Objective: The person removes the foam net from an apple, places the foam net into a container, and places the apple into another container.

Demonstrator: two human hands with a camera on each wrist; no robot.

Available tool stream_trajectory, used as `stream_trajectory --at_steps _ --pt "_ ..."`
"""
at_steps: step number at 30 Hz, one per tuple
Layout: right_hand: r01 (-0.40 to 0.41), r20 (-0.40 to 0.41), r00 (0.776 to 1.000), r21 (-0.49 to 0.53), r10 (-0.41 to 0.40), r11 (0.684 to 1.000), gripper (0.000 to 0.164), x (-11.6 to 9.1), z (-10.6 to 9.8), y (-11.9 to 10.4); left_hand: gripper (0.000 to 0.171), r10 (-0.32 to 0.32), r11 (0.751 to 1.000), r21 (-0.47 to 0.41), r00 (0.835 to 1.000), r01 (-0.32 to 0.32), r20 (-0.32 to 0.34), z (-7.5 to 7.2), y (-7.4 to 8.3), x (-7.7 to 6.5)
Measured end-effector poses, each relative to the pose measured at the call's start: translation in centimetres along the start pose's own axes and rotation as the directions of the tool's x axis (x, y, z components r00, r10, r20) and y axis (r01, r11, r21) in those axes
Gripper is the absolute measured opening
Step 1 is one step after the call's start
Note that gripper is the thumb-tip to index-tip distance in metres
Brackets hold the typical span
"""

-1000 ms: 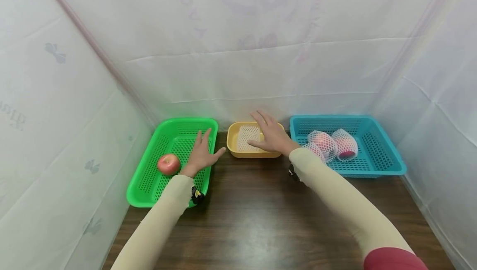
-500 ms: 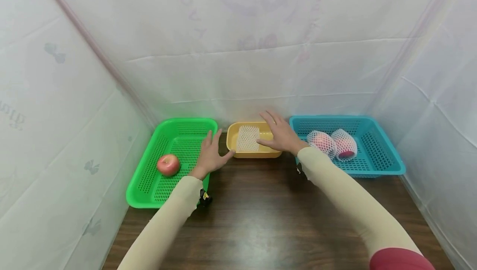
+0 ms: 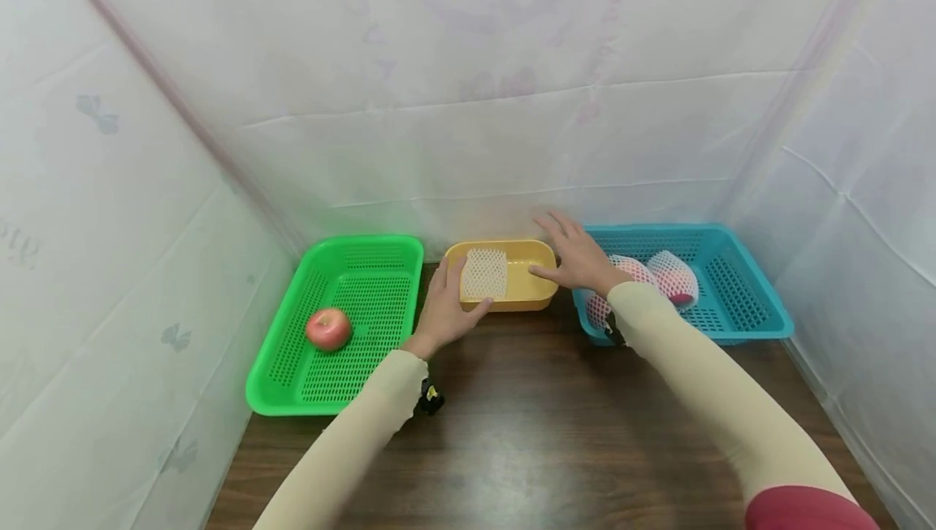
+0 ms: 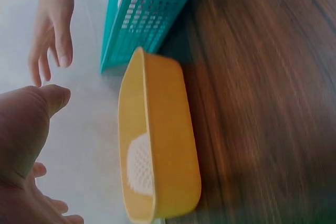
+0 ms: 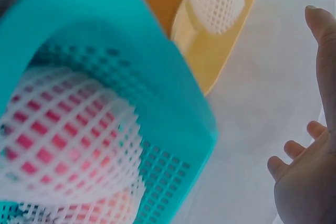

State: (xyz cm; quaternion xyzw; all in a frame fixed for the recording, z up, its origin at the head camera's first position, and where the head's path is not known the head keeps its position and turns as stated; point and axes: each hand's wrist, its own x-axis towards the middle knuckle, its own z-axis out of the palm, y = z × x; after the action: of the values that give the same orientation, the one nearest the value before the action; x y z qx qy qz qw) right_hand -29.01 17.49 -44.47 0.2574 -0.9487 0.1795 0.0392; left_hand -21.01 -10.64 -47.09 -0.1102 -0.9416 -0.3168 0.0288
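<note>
A yellow oval tub [image 3: 530,298] stands at the back of the table with a white foam net sleeve [image 3: 486,274] lying in its left half. My left hand [image 3: 448,310] is over the tub's left end, fingers spread and holding nothing. Near the tub's right end hovers my right hand [image 3: 575,258], its thumb out and its fingers extended, also with nothing in it. Just right of that hand is a blue basket [image 3: 731,294] with several net-wrapped fruits [image 3: 673,276]. In the right wrist view, a pinkish-red fruit in a white net [image 5: 68,135] lies inside the basket.
At the left a green basket [image 3: 369,335] carries one bare red apple [image 3: 329,329]. White plastic sheeting [image 3: 468,140] walls off the back and both sides. The dark wood table [image 3: 512,432] stretches in front of the containers.
My left hand has moved right, from over the green basket to the yellow tub. My right hand has drifted right, from over the tub toward the blue basket. Both stay unloaded.
</note>
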Motion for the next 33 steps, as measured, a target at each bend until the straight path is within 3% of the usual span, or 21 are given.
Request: stream_trajectory --at_steps 8,19,26,33 --pt "-0.012 -0.006 1.0 -0.023 0.012 1.0 0.093 -0.8 -0.8 1.5 0.09 0.04 0.999 -0.021 0.999 -0.04 0.021 1.7 1.6 -0.2" --pt "-0.051 -0.031 0.998 -0.041 0.05 0.998 0.094 -2.0 -1.5 4.1 0.091 0.077 0.996 -0.058 0.994 -0.073 0.076 3.0 3.6 -0.3" --pt "-0.094 -0.02 0.995 -0.037 0.093 0.995 0.093 -2.7 -2.3 4.6 0.09 0.127 0.988 -0.097 0.987 -0.117 0.096 3.8 5.0 -0.4" --pt "-0.103 -0.016 0.995 -0.042 0.103 0.994 0.093 -2.7 -2.5 5.2 0.09 0.133 0.987 -0.103 0.985 -0.121 0.113 4.4 5.8 -0.3"
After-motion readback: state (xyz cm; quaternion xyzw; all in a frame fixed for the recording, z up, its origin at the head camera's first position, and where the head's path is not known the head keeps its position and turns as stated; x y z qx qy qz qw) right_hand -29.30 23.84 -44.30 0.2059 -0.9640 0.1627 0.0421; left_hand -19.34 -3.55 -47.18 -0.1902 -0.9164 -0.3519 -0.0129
